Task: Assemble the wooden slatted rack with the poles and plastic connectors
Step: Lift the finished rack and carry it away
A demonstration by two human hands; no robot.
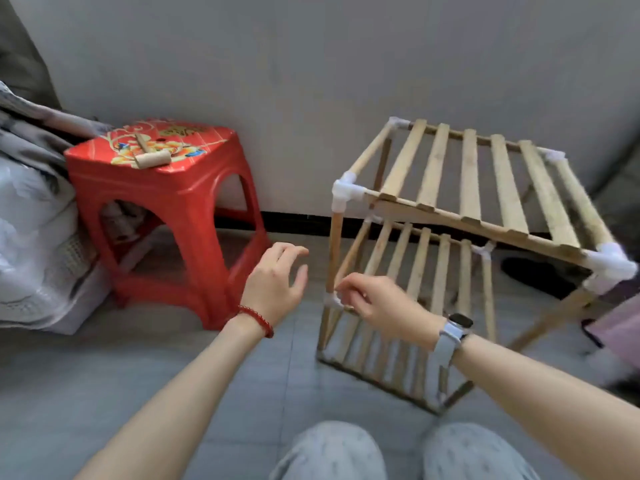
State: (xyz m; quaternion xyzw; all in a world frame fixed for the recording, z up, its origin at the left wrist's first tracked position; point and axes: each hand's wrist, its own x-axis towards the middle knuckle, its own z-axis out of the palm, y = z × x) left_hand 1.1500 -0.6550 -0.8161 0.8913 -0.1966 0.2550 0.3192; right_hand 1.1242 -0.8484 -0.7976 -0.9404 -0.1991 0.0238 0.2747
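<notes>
Nearest, right hand (377,304) curled, fingertips pinched on the white plastic connector (333,300) at the near left corner of the wooden slatted rack (460,244); left hand (277,282) just beside it, spread open, holding nothing. Rack standing on the grey tiled floor (138,368) against the wall, bare floor open between it and the red stool (166,209). Farther back, wooden mallet (152,157) lying on the stool's top.

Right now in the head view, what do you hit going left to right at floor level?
Patterned bedding → red plastic stool with a wooden mallet on top → left hand → right hand at a white plastic connector → wooden slatted rack.
</notes>
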